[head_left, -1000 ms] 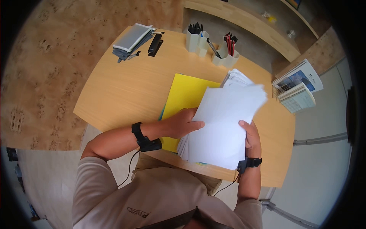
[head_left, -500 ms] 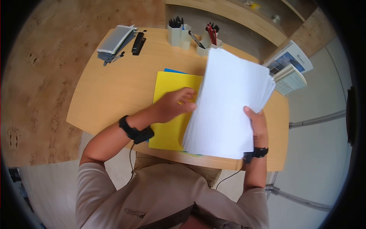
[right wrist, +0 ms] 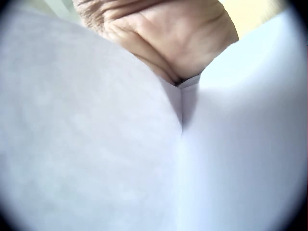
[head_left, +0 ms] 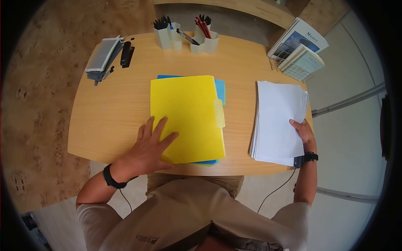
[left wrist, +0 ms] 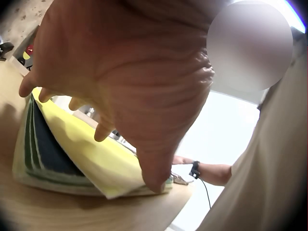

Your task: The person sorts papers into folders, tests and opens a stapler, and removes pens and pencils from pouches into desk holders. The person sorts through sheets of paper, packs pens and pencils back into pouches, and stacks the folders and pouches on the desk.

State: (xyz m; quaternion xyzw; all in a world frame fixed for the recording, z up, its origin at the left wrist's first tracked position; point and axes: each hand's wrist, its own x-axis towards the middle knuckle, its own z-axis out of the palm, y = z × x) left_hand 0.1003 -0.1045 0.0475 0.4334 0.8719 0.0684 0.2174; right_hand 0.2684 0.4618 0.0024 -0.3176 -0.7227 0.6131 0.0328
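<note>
In the head view a yellow file folder (head_left: 188,117) lies over blue folders (head_left: 220,92) in the middle of the table. My left hand (head_left: 146,151) is over its lower left part with fingers spread. The left wrist view has that hand (left wrist: 130,72) above the folders, with the yellow folder (left wrist: 91,149) lifted at an angle over the others. To the right is a thick stack of white paper (head_left: 278,117). My right hand (head_left: 305,131) grips its right edge, thumb on top and the other fingers hidden beneath. Paper (right wrist: 86,125) fills most of the right wrist view.
Grey-white pouches (head_left: 102,56) and a black stapler (head_left: 126,54) lie at the far left. Pen holders (head_left: 169,39) with pens and red pencils stand along the back edge. Books (head_left: 299,39) lean in a wire rack at the back right.
The paper stack has moved right and down, away from the folders, with my right hand still gripping it. My left hand let go of the paper and moved left onto the yellow folder.
</note>
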